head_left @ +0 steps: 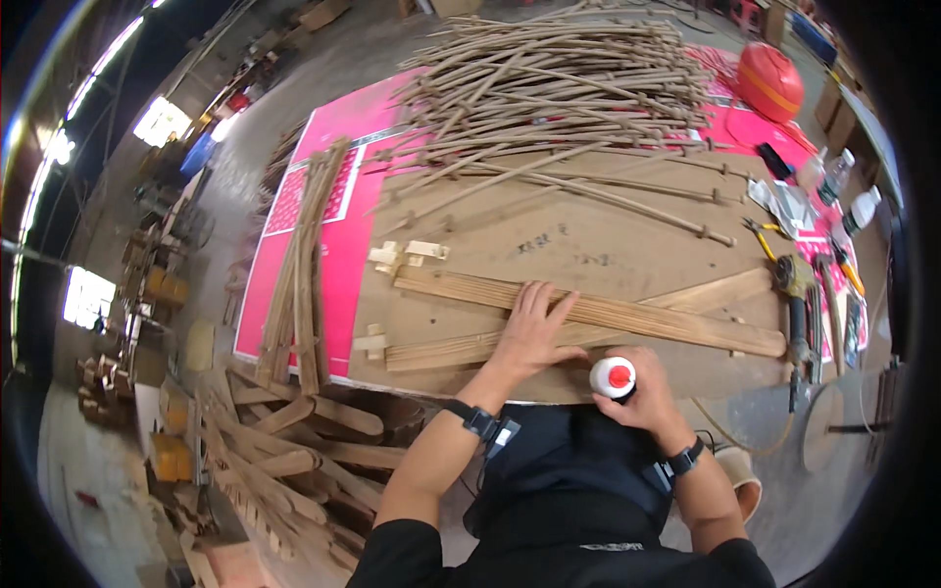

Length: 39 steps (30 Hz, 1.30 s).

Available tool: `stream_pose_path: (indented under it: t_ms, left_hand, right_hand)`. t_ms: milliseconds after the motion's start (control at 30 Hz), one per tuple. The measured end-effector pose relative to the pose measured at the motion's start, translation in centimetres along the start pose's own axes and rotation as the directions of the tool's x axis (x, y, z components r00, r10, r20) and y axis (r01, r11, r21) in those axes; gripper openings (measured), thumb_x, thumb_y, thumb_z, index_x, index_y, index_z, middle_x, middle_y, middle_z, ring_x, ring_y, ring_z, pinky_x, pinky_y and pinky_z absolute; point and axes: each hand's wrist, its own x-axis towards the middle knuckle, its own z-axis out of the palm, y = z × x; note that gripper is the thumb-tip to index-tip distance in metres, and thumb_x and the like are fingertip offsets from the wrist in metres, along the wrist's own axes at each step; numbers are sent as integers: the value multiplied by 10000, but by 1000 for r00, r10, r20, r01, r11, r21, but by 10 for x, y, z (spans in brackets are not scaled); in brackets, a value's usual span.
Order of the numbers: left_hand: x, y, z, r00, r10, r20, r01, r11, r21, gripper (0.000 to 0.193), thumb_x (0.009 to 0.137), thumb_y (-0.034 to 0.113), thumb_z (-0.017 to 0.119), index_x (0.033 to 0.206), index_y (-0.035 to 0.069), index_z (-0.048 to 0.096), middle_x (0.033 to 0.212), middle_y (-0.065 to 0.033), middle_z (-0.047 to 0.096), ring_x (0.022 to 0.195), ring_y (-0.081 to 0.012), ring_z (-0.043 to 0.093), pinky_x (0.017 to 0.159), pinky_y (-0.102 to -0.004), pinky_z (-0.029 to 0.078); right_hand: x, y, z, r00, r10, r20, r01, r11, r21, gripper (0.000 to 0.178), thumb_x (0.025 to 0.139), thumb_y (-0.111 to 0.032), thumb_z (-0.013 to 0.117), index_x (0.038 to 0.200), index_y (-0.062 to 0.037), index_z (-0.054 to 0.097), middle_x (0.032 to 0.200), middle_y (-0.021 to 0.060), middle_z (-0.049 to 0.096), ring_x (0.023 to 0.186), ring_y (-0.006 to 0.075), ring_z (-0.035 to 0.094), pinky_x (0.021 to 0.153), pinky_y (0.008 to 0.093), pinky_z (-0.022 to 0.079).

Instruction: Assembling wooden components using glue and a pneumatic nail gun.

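My left hand (534, 331) lies with fingers stretched out on a long grooved wooden slat (647, 316), which slants across the brown board. Beneath it, a second slat (441, 350) crosses at an angle. Close to the table's front edge, my right hand (649, 387) is wrapped round a white bottle with a red cap (615, 377), seen from above. Small pale wood blocks (385, 257) sit by the upper slat's left end, and another pale block (371, 343) is at the lower slat's left end.
A big pile of thin wooden rods (559, 83) covers the far side. Long slats (304, 260) are stacked at left, with more wooden pieces (294, 461) below the table. At right are a power tool (796, 304), pliers (763, 235), a hammer (831, 304), bottles (836, 176) and a red helmet (769, 81).
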Motion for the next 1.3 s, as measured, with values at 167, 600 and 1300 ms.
stream_pose_path:
  t_ms: [167, 600, 1300]
  left_hand:
    - [8, -22, -6, 999, 43, -9, -43, 999, 2, 934, 804, 653, 793, 1520, 103, 550, 1461, -256, 480, 1415, -485, 410, 1210, -577, 354]
    - [11, -32, -25, 995, 68, 70, -69, 998, 13, 862, 853, 585, 790, 1525, 107, 537, 1533, -214, 505, 1473, -411, 425, 1272, -544, 293]
    - [162, -159, -26, 938, -291, -187, 334, 903, 269, 402, 938, 226, 735, 1302, 68, 669, 1293, -190, 634, 1219, -393, 577, 1014, -510, 473]
  right_hand:
    - [0, 2, 0, 1000, 2, -8, -2, 1000, -24, 572, 713, -275, 904, 1185, -72, 653, 1110, 147, 698, 1026, 380, 663, 907, 465, 519]
    - [4, 0, -6, 999, -19, -30, 18, 999, -38, 582, 726, -298, 926, 1191, -62, 667, 1125, 146, 706, 1032, 379, 671, 910, 462, 524]
    - [3, 20, -49, 982, 142, -127, -164, 969, -185, 607, 726, -380, 945, 1168, -69, 669, 1022, 132, 700, 923, 362, 672, 780, 439, 567]
